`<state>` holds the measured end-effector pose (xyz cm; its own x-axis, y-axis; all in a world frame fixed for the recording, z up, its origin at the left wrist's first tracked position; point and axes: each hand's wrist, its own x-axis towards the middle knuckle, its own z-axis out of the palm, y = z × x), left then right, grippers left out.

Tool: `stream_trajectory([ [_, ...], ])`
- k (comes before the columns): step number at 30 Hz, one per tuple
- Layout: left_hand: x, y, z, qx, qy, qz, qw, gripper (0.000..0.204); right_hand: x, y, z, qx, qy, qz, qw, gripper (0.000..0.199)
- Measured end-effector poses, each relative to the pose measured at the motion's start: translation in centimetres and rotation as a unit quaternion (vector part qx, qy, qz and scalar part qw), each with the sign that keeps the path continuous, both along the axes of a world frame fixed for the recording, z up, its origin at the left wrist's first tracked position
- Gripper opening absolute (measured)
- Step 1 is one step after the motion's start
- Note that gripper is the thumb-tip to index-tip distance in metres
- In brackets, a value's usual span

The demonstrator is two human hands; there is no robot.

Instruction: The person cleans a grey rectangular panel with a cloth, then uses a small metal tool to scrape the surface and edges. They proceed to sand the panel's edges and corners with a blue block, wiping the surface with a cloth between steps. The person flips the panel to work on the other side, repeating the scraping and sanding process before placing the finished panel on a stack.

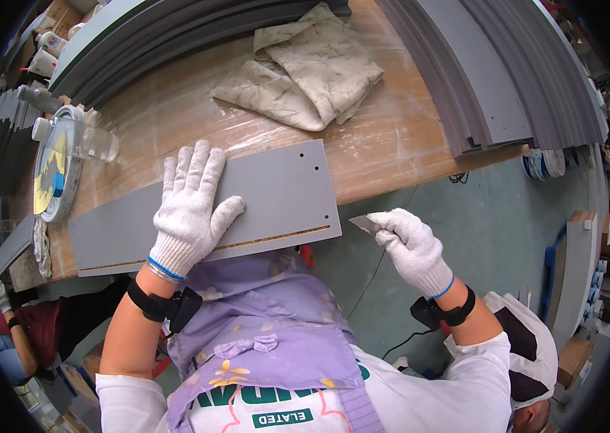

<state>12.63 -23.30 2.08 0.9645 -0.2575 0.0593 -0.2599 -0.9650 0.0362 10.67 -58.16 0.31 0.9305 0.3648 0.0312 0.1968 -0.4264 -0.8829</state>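
A long grey panel [269, 180] lies along the near edge of the table, with a few small holes at its right end and a narrow brown groove near its front edge. My left hand [191, 202], in a white knit glove, rests flat on the panel with its fingers stretched out. Off the panel's right end, my gloved right hand [412, 244] pinches a small, thin, flat grey piece [364, 224] with a pointed corner. It looks like a scraper blade, but most of it is hidden by the fingers. The piece is just apart from the panel.
A crumpled pale cloth [312, 72] lies on the wooden table [384, 155] beyond the panel. Stacked grey panels stand at the far left [153, 50] and right [493, 72]. A clear bottle [96, 142] lies by a round tin [67, 187]. Other people work at lower left and lower right.
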Motion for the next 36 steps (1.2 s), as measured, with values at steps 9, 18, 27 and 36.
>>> stream_trajectory([
  [9, -1.4, -11.0, 3.2, -0.175, -0.05, -0.275, 0.944, 0.061, -2.1, -0.5, 5.2, 0.096, 0.408, -0.147, 0.896, 0.032],
  [18, -3.5, -12.6, 1.0, -0.117, -0.046, -0.364, 0.923, 0.048, -3.7, -2.2, 6.8, 0.086, 0.45, -0.177, 0.871, 0.032],
  [27, -4.3, -12.5, 0.9, -0.181, 0.043, -0.559, 0.808, 0.022, -3.5, -3.1, 4.7, 0.068, 0.412, -0.206, 0.885, 0.028],
  [36, 1.2, -8.0, 1.4, -0.162, -0.043, -0.134, 0.977, 0.068, -2.7, -3.3, 4.0, 0.118, 0.405, -0.201, 0.884, 0.029],
])
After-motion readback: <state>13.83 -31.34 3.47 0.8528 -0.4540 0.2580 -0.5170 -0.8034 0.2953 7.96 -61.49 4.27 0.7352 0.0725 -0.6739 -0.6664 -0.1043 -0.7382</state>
